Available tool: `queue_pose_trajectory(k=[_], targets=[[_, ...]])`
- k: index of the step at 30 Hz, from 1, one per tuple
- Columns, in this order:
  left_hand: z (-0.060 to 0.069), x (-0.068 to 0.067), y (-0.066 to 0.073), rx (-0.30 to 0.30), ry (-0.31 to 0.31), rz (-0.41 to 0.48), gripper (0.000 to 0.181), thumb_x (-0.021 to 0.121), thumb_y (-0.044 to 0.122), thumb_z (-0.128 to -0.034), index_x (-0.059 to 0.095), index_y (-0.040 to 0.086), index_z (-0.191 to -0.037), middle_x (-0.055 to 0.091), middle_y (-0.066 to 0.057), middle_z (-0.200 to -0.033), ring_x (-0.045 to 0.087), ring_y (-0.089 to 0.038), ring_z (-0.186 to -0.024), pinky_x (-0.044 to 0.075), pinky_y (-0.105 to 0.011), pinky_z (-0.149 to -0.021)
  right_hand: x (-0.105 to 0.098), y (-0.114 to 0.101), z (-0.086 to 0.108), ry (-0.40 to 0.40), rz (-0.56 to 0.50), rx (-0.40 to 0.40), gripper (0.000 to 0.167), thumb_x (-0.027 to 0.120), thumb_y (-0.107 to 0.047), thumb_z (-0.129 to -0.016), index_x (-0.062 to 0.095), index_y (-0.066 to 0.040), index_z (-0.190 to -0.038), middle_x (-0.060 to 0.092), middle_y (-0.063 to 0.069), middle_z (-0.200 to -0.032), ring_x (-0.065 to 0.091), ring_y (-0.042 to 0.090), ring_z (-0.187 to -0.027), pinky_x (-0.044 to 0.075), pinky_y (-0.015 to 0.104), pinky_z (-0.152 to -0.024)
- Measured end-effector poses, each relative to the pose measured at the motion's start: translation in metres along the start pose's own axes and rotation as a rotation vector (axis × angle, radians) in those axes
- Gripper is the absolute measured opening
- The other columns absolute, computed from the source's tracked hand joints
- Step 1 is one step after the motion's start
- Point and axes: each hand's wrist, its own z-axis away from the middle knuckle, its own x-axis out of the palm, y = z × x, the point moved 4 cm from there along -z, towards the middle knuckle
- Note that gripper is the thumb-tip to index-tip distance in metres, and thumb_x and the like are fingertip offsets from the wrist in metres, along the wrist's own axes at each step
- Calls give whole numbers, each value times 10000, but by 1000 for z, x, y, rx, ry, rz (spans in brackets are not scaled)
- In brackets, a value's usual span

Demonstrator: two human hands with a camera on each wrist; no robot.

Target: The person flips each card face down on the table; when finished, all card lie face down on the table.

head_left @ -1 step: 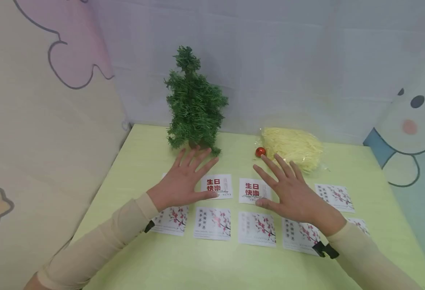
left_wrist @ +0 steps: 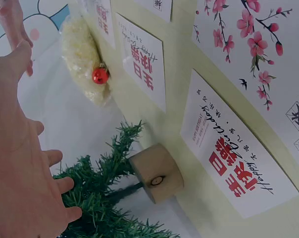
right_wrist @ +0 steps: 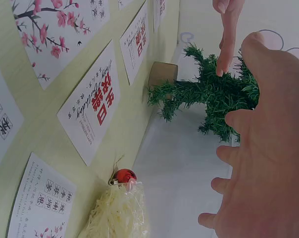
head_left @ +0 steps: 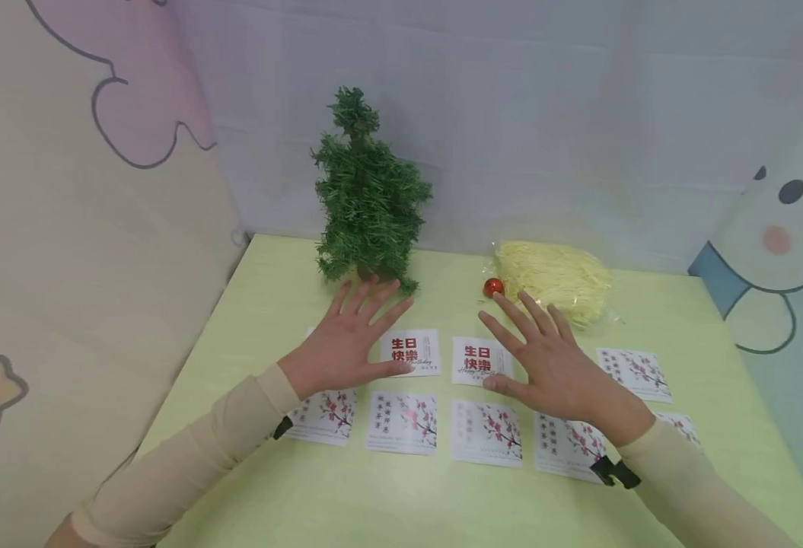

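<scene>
My left hand point(head_left: 339, 346) hovers palm down over the cards with its fingers spread, holding nothing. Beyond its fingertips stands a small artificial Christmas tree point(head_left: 370, 198); its round wooden base point(left_wrist: 157, 173) shows in the left wrist view. My right hand point(head_left: 559, 369) is likewise spread and holds nothing, above the cards on the right. Between the hands lie white cards with red birthday lettering, one beside the left thumb point(head_left: 420, 346) and one partly behind the right thumb point(head_left: 470, 354). Nearer are cards with pink plum blossom point(head_left: 401, 422), some partly hidden by hands and sleeves.
A shiny red Christmas ball point(head_left: 493, 287) lies at the back, beside a clear bag of pale yellow shredded paper point(head_left: 555, 278). Another blossom card point(head_left: 637, 374) lies to the right. The pale yellow table point(head_left: 387, 502) backs onto a light cloth point(head_left: 545, 114), with printed cloths at both sides.
</scene>
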Motion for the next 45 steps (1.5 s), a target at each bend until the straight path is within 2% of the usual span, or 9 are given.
queue_pose_trajectory(k=[7,12,17,22,27,31,35,39,45], targets=[[3,-2,-11,7,20,5,1029,540,805,-1014,79,313,-1791,138,-60,-1861,129,-372,-1715,-18,-655,-1358,2,-7,-18,21,25,-54,998,617,-705,-1036,129,-273,-1791,68,82,-1869,15,415,-1720,84,741,-1319],[11,-5,-25,16,-8,2,1029,647,728,-1008,173,251,-1787,204,-80,-1846,238,-394,-1686,123,-696,-1342,4,-26,-45,18,48,-121,1020,582,-720,-1048,179,-131,-1777,155,88,-1857,146,380,-1714,159,661,-1348],[23,-8,-42,-9,-101,28,1006,828,519,-973,301,170,-1756,386,-137,-1767,397,-399,-1610,305,-662,-1293,15,-51,-83,-9,64,-184,930,622,-607,-1082,313,-2,-1718,326,173,-1792,307,390,-1665,279,585,-1338],[36,-3,-60,-92,-220,47,887,891,292,-934,451,104,-1681,533,-163,-1656,546,-412,-1483,463,-628,-1180,33,-80,-120,-40,110,-267,828,698,-506,-1067,452,29,-1648,483,191,-1698,453,374,-1584,375,536,-1297],[42,10,-78,-159,-311,65,856,948,207,-875,537,75,-1615,622,-179,-1522,632,-396,-1322,562,-578,-1061,47,-112,-154,-93,86,-303,846,758,-509,-1028,491,28,-1624,558,180,-1629,524,353,-1513,430,523,-1253],[43,20,-89,-145,-280,96,835,989,178,-826,600,70,-1557,642,-160,-1415,622,-341,-1221,594,-496,-997,61,-130,-179,-144,59,-262,930,779,-576,-993,462,8,-1645,584,167,-1588,547,344,-1462,474,520,-1200],[43,27,-94,-122,-234,149,833,1000,198,-799,623,50,-1527,634,-142,-1369,596,-307,-1194,590,-461,-987,82,-136,-196,-177,53,-212,1039,843,-656,-898,467,-31,-1637,613,136,-1468,567,309,-1339,505,533,-1121],[43,34,-97,-119,-221,182,853,998,245,-800,609,44,-1532,613,-121,-1336,569,-283,-1184,578,-447,-977,96,-138,-203,-201,20,-165,1078,917,-666,-806,486,-80,-1602,570,110,-1358,528,292,-1276,478,550,-1087],[45,40,-102,-121,-206,180,855,1009,254,-791,610,56,-1522,601,-105,-1301,537,-256,-1133,558,-429,-943,100,-139,-209,-190,-72,-113,1152,991,-588,-748,431,-110,-1634,541,150,-1344,504,344,-1281,438,541,-1047]])
